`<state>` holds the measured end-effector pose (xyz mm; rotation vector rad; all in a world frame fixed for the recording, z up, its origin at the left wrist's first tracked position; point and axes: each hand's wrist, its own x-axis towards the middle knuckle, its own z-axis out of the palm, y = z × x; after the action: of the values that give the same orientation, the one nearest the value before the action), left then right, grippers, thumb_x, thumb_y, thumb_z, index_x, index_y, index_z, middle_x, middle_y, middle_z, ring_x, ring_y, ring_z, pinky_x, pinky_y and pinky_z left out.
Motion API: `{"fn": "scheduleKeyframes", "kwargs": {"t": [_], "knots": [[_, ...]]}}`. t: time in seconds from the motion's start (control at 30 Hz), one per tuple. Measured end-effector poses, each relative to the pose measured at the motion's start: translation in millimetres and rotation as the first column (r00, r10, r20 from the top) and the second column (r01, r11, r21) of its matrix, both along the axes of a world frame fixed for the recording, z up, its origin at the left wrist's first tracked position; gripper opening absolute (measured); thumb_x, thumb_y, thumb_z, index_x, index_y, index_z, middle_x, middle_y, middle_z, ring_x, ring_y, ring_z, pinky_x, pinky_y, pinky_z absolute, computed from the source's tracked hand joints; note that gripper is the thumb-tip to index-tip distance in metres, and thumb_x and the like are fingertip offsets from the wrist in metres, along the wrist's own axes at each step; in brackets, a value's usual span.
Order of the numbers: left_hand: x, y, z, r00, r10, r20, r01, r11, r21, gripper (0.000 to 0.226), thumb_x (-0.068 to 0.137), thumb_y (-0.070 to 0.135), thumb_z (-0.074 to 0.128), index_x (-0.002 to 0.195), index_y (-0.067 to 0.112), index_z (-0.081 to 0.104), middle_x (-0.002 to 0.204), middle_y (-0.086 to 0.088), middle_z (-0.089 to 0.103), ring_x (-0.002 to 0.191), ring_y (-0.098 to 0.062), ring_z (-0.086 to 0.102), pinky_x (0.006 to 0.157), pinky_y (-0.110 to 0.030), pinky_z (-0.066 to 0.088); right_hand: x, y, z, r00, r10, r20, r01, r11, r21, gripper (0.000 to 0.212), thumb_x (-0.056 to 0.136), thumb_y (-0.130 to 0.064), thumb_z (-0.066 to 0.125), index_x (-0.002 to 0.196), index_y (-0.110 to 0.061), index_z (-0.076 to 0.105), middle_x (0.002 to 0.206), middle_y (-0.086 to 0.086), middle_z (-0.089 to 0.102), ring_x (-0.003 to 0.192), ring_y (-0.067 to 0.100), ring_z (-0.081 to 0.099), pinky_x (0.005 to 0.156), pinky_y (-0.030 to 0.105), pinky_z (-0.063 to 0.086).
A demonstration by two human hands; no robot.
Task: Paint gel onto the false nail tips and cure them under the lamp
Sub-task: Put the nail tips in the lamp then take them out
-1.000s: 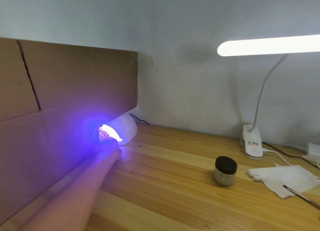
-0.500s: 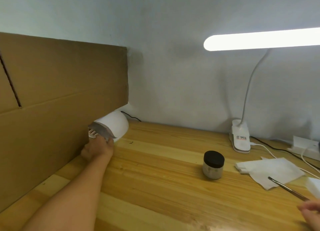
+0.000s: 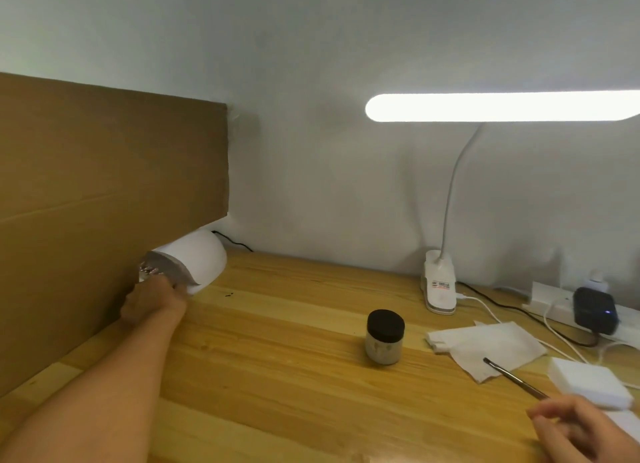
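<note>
At the left end of the bench (image 3: 294, 376), a white curing lamp (image 3: 204, 265) sits partly tucked behind the lower corner of a tall cardboard sheet (image 3: 104, 202), its grey mouth facing the person. The left hand (image 3: 152, 301) reaches to that mouth with its back up. Its fingers are hidden at the opening, so I cannot tell whether they grasp anything. Just above the knuckles, a small row of shiny nail tips (image 3: 147, 270) shows inside the mouth (too small to make out more).

Near the middle of the bench stands a little jar (image 3: 384, 338) with a black lid on. To its right lies a crumpled tissue (image 3: 485, 344), with the tip of a thin brush (image 3: 509, 377) resting on it. The brush handle runs down toward the right hand (image 3: 581, 428), which is blurred at the lower right edge with curled fingers. I cannot tell whether it pinches the handle or only lies beside it.

A lit desk lamp (image 3: 502, 107) arches over from its clip base at the wall. A power strip (image 3: 554, 303), a black adapter (image 3: 594, 313) and a white block (image 3: 585, 383) sit at the far right.
</note>
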<state>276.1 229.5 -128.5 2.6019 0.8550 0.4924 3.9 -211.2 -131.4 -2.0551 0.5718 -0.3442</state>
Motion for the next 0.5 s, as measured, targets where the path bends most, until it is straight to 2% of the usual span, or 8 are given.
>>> {"fn": "scheduleKeyframes", "kwargs": {"t": [0.03,0.17,0.33,0.5], "knots": [[1.4,-1.5,0.2,1.000,0.003,0.009,-0.003,1.000,0.004,0.040,0.098,0.039,0.054,0.104,0.001,0.068,0.112,-0.024,0.062,0.106,-0.040,0.058,0.076,-0.041,0.043,-1.3,4.9,7.5,0.999,0.016,-0.044,-0.015,1.000,0.013,0.011,0.082,0.007,0.068,0.079,-0.002,0.063,0.041,0.006,0.054,0.050,0.024,0.052,0.058,0.030,0.035],[3.2,-4.4,-4.0,1.000,0.004,0.023,-0.004,1.000,0.010,0.040,0.099,0.037,0.052,0.100,0.000,0.068,0.106,-0.025,0.063,0.102,-0.040,0.059,0.072,-0.041,0.041,-1.0,4.7,12.5,0.996,0.018,-0.086,-0.018,1.000,-0.006,0.013,0.080,0.008,0.068,0.077,-0.003,0.062,0.046,0.011,0.056,0.062,0.031,0.054,0.060,0.028,0.032],[8.7,-5.3,-3.3,0.999,0.030,0.016,-0.030,1.000,-0.004,0.039,0.100,0.033,0.052,0.102,-0.004,0.066,0.108,-0.026,0.062,0.104,-0.042,0.059,0.077,-0.044,0.045,2.1,0.9,11.9,0.995,0.021,-0.093,-0.019,0.999,0.027,0.011,0.082,0.006,0.068,0.080,-0.003,0.062,0.044,0.009,0.055,0.058,0.029,0.051,0.060,0.030,0.033],[8.7,-3.6,-5.4,1.000,0.007,0.001,-0.007,1.000,-0.001,0.038,0.100,0.033,0.051,0.098,-0.001,0.068,0.102,-0.024,0.063,0.099,-0.040,0.060,0.071,-0.041,0.043,2.1,3.3,9.1,0.998,-0.026,-0.053,0.028,0.999,0.027,0.010,0.082,0.005,0.068,0.079,-0.003,0.062,0.041,0.008,0.053,0.054,0.025,0.048,0.057,0.031,0.033]]}}
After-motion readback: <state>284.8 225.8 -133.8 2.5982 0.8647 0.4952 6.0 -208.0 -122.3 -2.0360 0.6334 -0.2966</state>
